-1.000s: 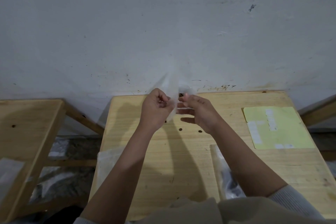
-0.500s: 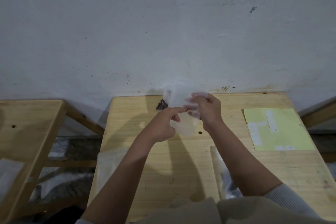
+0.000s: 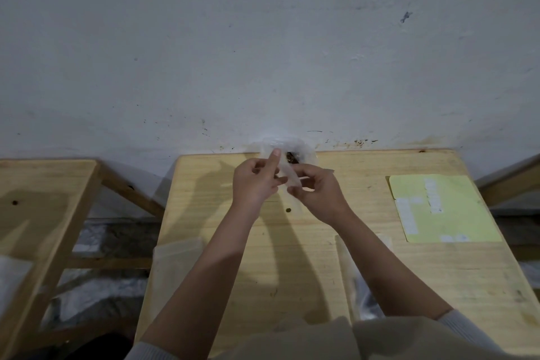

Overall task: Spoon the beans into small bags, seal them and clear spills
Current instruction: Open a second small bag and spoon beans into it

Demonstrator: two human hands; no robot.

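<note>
Since half a second ago both hands have drawn closer together near the middle of the frame, and the small clear bag (image 3: 287, 177) now hangs between them instead of being held up by the right one alone. Now the left hand (image 3: 257, 181) pinches the bag's upper edge, its forefinger pointing up along the film, while the right hand (image 3: 317, 193) curls around the lower part and grips it from the side. I judge this to be the opening or straightening of an empty bag before any spooning, since nothing dark shows inside the film, though it is blurred and thin enough that I cannot be sure. Just behind the hands, at the far edge of the wooden table (image 3: 292, 257), a larger crumpled clear bag (image 3: 304, 149) sits against the wall with a dark clump of beans (image 3: 291, 157) showing in it. One stray bean (image 3: 288, 209) lies on the boards below the hands, so clearing spills is not yet done. At the right of the frame a yellow sheet (image 3: 441, 207) with pale labels lies flat on the table. More clear packets rest at the lower left (image 3: 178, 260) and lower right (image 3: 350, 272) near the person's arms. Behind everything stands a scuffed grey wall (image 3: 263, 38), and a second wooden bench (image 3: 43, 190) fills the left side; the light is dim.
</note>
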